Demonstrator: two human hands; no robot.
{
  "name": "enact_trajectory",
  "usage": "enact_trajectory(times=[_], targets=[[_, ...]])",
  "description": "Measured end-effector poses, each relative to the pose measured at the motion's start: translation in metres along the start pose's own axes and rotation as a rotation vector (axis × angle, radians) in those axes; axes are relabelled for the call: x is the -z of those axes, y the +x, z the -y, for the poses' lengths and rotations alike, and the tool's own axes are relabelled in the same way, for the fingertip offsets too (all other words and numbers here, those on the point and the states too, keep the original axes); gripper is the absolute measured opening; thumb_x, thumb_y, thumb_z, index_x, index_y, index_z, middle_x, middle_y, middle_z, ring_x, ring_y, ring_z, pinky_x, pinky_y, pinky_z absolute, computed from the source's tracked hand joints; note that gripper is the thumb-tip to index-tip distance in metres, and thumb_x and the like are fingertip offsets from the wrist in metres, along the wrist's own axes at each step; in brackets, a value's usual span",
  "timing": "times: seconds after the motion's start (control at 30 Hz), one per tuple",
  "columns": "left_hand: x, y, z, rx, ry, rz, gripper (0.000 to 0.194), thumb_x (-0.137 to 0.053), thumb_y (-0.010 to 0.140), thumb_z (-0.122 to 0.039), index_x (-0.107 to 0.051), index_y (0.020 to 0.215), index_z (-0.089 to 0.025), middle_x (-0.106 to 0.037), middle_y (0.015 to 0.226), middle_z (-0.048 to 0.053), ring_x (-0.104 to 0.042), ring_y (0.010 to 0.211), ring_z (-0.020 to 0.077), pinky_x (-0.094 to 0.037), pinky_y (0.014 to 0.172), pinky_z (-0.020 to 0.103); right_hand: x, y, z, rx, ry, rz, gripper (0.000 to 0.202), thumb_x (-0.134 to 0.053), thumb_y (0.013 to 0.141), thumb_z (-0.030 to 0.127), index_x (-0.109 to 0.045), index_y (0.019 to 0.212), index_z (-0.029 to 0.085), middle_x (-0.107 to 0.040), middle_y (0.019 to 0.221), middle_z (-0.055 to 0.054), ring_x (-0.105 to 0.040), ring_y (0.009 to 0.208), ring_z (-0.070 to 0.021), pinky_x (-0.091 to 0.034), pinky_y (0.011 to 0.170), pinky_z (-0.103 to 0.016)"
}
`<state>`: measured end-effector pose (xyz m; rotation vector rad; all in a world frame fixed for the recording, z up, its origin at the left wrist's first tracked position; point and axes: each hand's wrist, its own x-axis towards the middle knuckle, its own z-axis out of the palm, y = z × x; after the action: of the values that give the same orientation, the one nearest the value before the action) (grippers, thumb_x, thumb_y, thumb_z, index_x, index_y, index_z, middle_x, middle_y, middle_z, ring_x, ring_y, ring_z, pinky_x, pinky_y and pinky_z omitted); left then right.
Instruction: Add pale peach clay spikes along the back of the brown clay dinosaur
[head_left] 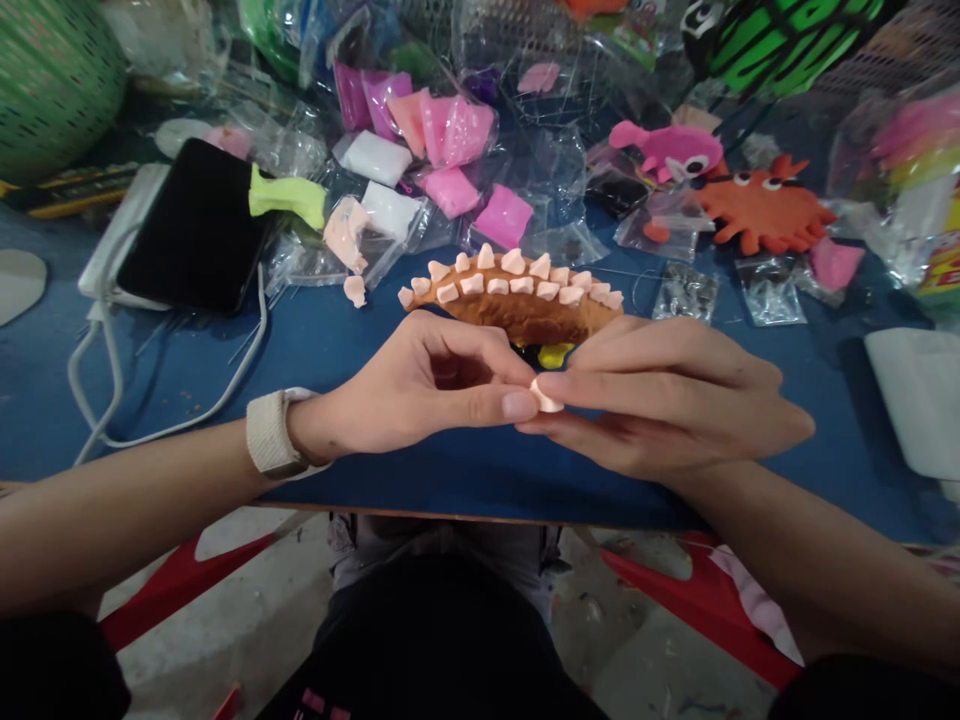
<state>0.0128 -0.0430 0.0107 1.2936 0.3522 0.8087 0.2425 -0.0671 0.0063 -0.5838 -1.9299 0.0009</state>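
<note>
A small lump of pale peach clay [547, 397] is pinched between the fingertips of both hands, above the near part of the table. My left hand [442, 385] closes thumb and forefinger on its left side. From the right, my right hand [660, 400] grips it with thumb and fingers. Just beyond the hands lies a brown clay figure [517, 310] with a curved back, set with two rows of pale peach clay spikes [513, 261]. Its lower part is hidden behind my hands, where a bit of yellow [555, 355] shows.
On the blue table [187, 380] lie a phone [196, 225] with a white cable [112, 370], torn peach clay [347, 235] and several bagged clay packs [454, 130]. An orange clay crab [769, 205] and a pink clay figure [667, 150] stand back right.
</note>
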Motion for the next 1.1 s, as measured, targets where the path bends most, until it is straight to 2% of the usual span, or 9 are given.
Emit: enact_trajectory(times=[0.2, 0.37, 0.47, 0.63, 0.73, 0.83, 0.93, 1.1], targets=[[0.001, -0.001, -0.001, 0.006, 0.020, -0.023, 0.013, -0.093, 0.097, -0.026, -0.089, 0.091, -0.015, -0.077, 0.077, 0.002, -0.061, 0.065, 0.0053, -0.048, 0.059, 0.015, -0.003, 0.001, 0.000, 0.044, -0.007, -0.056, 0.015, -0.095, 0.095, 0.024, -0.087, 0.108, 0.028, -0.082, 0.085, 0.004, -0.070, 0.057, -0.0097, -0.061, 0.052, -0.024], [0.002, -0.002, 0.000, 0.018, 0.037, -0.029, 0.020, -0.102, 0.087, -0.029, -0.088, 0.091, -0.015, -0.078, 0.078, 0.002, -0.061, 0.065, 0.0065, -0.049, 0.058, 0.017, -0.002, 0.001, 0.000, 0.009, -0.015, 0.015, 0.016, -0.093, 0.097, 0.024, -0.087, 0.110, 0.029, -0.084, 0.091, 0.003, -0.073, 0.062, -0.0111, -0.064, 0.056, -0.025], [0.002, -0.002, 0.000, 0.023, 0.030, -0.034, 0.019, -0.101, 0.089, -0.027, -0.087, 0.091, -0.015, -0.079, 0.079, 0.002, -0.065, 0.067, 0.0069, -0.051, 0.061, 0.017, 0.001, 0.001, 0.000, 0.053, -0.032, -0.023, 0.024, -0.100, 0.090, 0.031, -0.087, 0.110, 0.025, -0.084, 0.091, 0.002, -0.072, 0.063, -0.0120, -0.064, 0.056, -0.026], [0.002, -0.001, 0.000, 0.033, 0.021, -0.030, 0.019, -0.100, 0.089, -0.024, -0.084, 0.089, -0.013, -0.078, 0.079, 0.002, -0.065, 0.067, 0.0057, -0.050, 0.061, 0.015, 0.005, 0.000, 0.003, 0.038, -0.083, 0.048, 0.026, -0.097, 0.092, 0.023, -0.088, 0.115, 0.027, -0.086, 0.096, 0.001, -0.075, 0.066, -0.0134, -0.064, 0.059, -0.029], [0.003, -0.002, 0.000, 0.055, -0.005, -0.030, 0.020, -0.099, 0.091, -0.027, -0.084, 0.090, -0.014, -0.073, 0.076, 0.000, -0.060, 0.062, 0.0046, -0.046, 0.056, 0.015, 0.002, 0.000, 0.003, 0.055, -0.123, 0.007, 0.021, -0.096, 0.094, 0.029, -0.086, 0.112, 0.028, -0.086, 0.094, 0.003, -0.074, 0.065, -0.0121, -0.062, 0.058, -0.026], [0.004, -0.004, 0.002, 0.099, -0.039, -0.037, 0.028, -0.096, 0.094, -0.040, -0.085, 0.094, -0.014, -0.067, 0.071, -0.001, -0.055, 0.057, 0.0059, -0.044, 0.051, 0.018, -0.001, 0.000, 0.002, 0.067, -0.108, -0.027, 0.018, -0.094, 0.095, 0.032, -0.086, 0.110, 0.026, -0.085, 0.091, 0.002, -0.073, 0.065, -0.0128, -0.064, 0.059, -0.027], [0.005, -0.007, 0.005, 0.077, -0.068, -0.063, 0.032, -0.091, 0.099, -0.048, -0.087, 0.101, -0.016, -0.069, 0.073, 0.001, -0.056, 0.057, 0.0075, -0.047, 0.052, 0.020, -0.002, 0.001, 0.002, 0.055, -0.096, -0.070, 0.015, -0.092, 0.094, 0.029, -0.086, 0.108, 0.029, -0.085, 0.091, 0.001, -0.071, 0.064, -0.0133, -0.065, 0.060, -0.029], [0.005, -0.008, 0.006, 0.072, 0.029, -0.107, 0.032, -0.082, 0.107, -0.049, -0.086, 0.103, -0.018, -0.068, 0.070, 0.000, -0.054, 0.054, 0.0082, -0.042, 0.048, 0.021, -0.009, 0.001, 0.001, 0.057, -0.051, -0.088, 0.018, -0.090, 0.090, 0.022, -0.086, 0.105, 0.032, -0.088, 0.095, 0.001, -0.074, 0.063, -0.0143, -0.067, 0.058, -0.030]])
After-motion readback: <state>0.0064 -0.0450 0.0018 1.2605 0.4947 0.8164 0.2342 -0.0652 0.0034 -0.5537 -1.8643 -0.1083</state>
